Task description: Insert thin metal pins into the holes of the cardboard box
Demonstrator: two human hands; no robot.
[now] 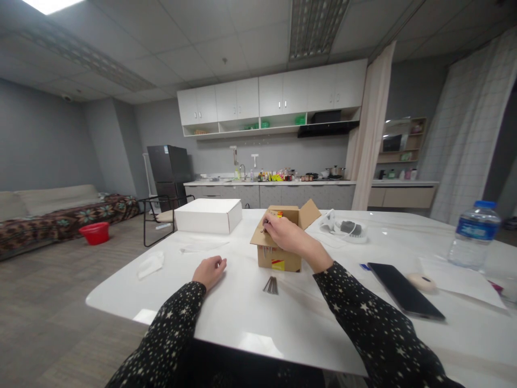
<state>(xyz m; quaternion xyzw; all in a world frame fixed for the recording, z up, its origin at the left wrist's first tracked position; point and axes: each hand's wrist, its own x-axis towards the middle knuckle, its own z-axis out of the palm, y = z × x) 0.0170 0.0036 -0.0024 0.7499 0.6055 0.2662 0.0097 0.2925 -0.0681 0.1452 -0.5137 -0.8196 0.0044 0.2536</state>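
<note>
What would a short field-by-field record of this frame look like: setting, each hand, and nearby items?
Setting: white table in a room with a kitchenette behind.
Right hand: on the open small cardboard box, fingers at its near flap.
Left hand: resting loosely curled on the table, holding nothing visible.
Near the box: small bundle of nails lying in front of it.
Other items: white box, phone, water bottle.

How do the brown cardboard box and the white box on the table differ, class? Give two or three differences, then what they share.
The cardboard box is brown with its flaps open; the white box is plain white and closed. The cardboard box is smaller and taller in shape; the white box is wider and flatter. The right hand rests on the cardboard box; nothing touches the white box. Both stand on the white table.
</note>
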